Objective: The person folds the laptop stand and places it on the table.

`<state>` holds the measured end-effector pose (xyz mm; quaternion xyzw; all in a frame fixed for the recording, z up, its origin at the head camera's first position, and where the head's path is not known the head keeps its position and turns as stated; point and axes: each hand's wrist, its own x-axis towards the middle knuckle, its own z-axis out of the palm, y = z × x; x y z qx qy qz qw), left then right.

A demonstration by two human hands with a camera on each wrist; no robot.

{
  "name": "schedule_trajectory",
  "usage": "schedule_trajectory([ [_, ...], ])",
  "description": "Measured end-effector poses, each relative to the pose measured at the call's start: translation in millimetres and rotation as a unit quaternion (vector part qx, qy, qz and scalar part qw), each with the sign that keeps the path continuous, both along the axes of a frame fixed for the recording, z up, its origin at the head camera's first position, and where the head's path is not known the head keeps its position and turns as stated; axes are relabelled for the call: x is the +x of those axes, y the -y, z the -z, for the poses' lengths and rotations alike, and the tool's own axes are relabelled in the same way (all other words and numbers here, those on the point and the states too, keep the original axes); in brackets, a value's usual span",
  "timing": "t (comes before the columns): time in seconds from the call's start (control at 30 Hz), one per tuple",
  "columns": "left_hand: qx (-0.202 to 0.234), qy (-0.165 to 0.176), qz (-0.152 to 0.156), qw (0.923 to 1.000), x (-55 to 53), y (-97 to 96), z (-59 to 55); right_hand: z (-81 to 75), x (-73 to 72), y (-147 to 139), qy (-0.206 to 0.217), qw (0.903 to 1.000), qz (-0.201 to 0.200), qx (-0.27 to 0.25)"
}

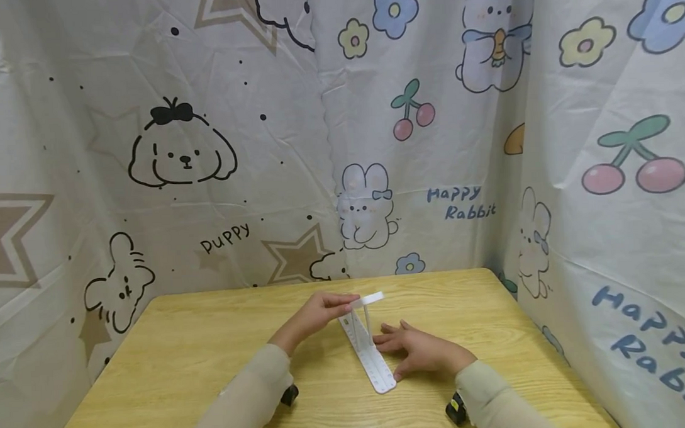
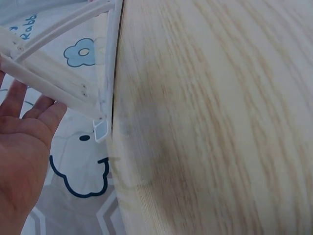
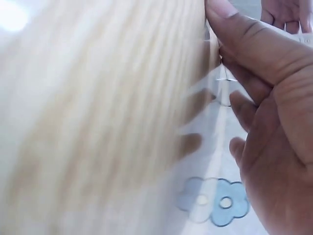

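A white folding stand stands on the table, its long flat base (image 1: 377, 369) slanting toward the near right. Thin struts (image 1: 368, 323) rise from the base to a short white top bar (image 1: 372, 298). My left hand (image 1: 319, 312) pinches the left end of that bar. In the left wrist view, the fingers of the left hand (image 2: 24, 127) lie along a white slanted strut (image 2: 54, 90). My right hand (image 1: 423, 351) rests low on the right of the base, fingers spread. Its thumb is at the base's near end, its fingertips close to the struts.
The wooden table (image 1: 211, 344) runs back to a patterned curtain (image 1: 295, 146), which also hangs along the left and right sides. A black wrist camera (image 1: 456, 409) sits below the right sleeve, another (image 1: 289, 395) below the left.
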<state>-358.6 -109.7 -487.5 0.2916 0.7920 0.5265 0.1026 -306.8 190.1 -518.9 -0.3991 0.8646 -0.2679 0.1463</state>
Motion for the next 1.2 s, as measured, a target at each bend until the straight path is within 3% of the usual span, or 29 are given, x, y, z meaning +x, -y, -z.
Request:
schedule_trajectory([
  [0.17, -0.003, 0.001, 0.01, 1.0, -2.6, 5.1, -2.1, -3.8, 3.0, 10, -0.032, 0.999, 0.013, 0.029],
  [0.4, -0.005, -0.009, 0.026, 0.9996, -4.2, 8.7, -5.3, -4.4, 7.3, 17, -0.044, 0.9986, 0.017, 0.024],
  [0.7, 0.004, -0.006, 0.024, 0.9997, -4.9, 12.8, -8.7, -4.1, 5.0, 24, -0.067, 0.9967, 0.027, 0.038],
  [1.2, 0.013, 0.015, 0.027, 0.9994, -7.6, 18.5, 1.8, -2.5, 15.9, 42, -0.043, 0.996, 0.067, 0.04],
])
